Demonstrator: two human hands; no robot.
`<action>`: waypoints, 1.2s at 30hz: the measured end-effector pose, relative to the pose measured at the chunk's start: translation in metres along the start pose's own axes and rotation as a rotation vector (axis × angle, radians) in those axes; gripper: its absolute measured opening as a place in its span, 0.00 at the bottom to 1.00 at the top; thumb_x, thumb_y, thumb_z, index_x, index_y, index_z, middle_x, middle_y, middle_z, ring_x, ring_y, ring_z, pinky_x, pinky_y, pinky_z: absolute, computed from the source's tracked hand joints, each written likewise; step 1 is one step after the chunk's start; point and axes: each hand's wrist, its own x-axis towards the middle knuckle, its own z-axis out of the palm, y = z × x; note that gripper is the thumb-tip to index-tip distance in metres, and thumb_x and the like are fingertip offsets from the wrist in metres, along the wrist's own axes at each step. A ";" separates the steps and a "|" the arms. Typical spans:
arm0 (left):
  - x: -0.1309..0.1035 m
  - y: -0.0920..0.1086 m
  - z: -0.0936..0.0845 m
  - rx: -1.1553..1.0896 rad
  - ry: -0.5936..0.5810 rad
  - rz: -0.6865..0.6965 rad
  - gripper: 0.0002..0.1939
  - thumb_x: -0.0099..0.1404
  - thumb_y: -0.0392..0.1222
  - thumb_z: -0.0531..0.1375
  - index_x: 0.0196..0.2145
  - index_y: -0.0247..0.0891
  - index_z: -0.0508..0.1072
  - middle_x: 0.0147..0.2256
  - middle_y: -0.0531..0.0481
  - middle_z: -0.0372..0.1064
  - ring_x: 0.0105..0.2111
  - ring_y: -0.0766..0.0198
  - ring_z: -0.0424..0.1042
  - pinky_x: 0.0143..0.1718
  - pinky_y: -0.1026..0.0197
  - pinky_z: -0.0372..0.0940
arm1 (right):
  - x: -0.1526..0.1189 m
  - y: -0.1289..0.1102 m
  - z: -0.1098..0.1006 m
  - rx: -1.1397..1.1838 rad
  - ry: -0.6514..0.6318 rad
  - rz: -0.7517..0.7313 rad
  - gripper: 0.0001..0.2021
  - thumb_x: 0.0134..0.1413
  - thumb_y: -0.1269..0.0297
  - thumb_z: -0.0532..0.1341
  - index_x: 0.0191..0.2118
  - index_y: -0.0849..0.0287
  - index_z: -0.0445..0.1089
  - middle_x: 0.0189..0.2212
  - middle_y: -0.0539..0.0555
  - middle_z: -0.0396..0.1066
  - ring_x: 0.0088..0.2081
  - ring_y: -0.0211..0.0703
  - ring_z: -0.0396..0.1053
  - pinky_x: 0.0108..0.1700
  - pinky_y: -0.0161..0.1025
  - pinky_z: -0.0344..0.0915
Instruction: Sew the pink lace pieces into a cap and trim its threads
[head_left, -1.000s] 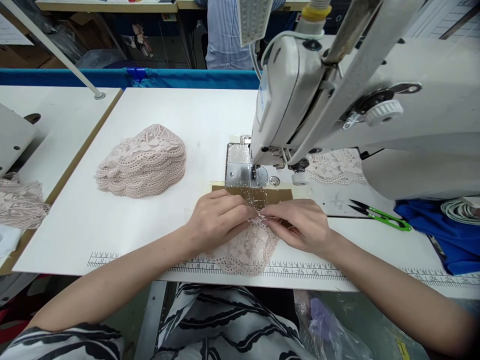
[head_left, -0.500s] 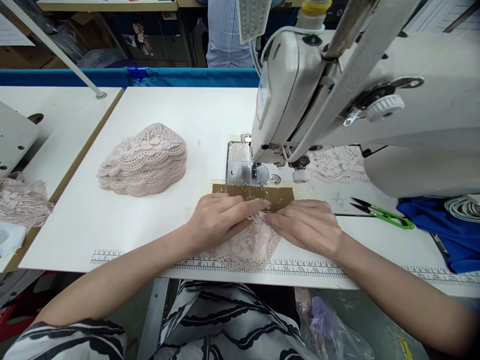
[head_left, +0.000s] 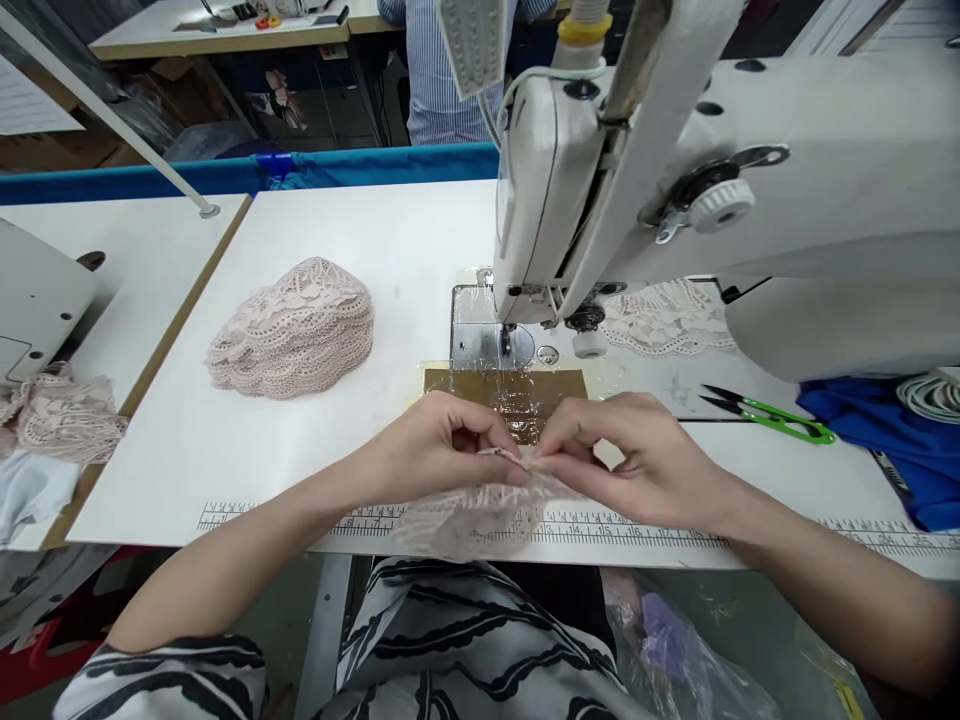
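Note:
A pale pink lace piece (head_left: 472, 515) hangs from my fingers over the printed ruler at the table's front edge. My left hand (head_left: 442, 450) pinches its upper edge between thumb and fingers. Close beside it, my right hand (head_left: 626, 455) pinches the same edge, fingertips almost touching the left ones. Just beyond the fingertips lies a brown strip (head_left: 495, 390) taped to the white table. The sewing machine's metal plate (head_left: 472, 345) is behind that strip, under the needle area.
Stacked pink lace (head_left: 292, 330) sits at the left. The sewing machine (head_left: 547, 190) rises at centre right, with more lace (head_left: 671, 318) behind it. Green-handled snips (head_left: 780, 415) and blue cloth (head_left: 862, 430) lie at the right. A person in a striped shirt (head_left: 450, 75) is across the table.
Both hands have gone from lying flat over the lace to pinching its edge, raised off the table. The lace has moved slightly toward me and folded. The camera view has shifted a little.

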 end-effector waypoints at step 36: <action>0.008 -0.038 0.012 1.284 0.308 0.373 0.12 0.73 0.40 0.58 0.51 0.36 0.76 0.52 0.50 0.77 0.51 0.58 0.74 0.50 0.48 0.58 | 0.003 0.037 -0.007 -1.210 0.028 0.211 0.20 0.67 0.62 0.53 0.29 0.63 0.77 0.24 0.58 0.74 0.27 0.46 0.67 0.36 0.45 0.59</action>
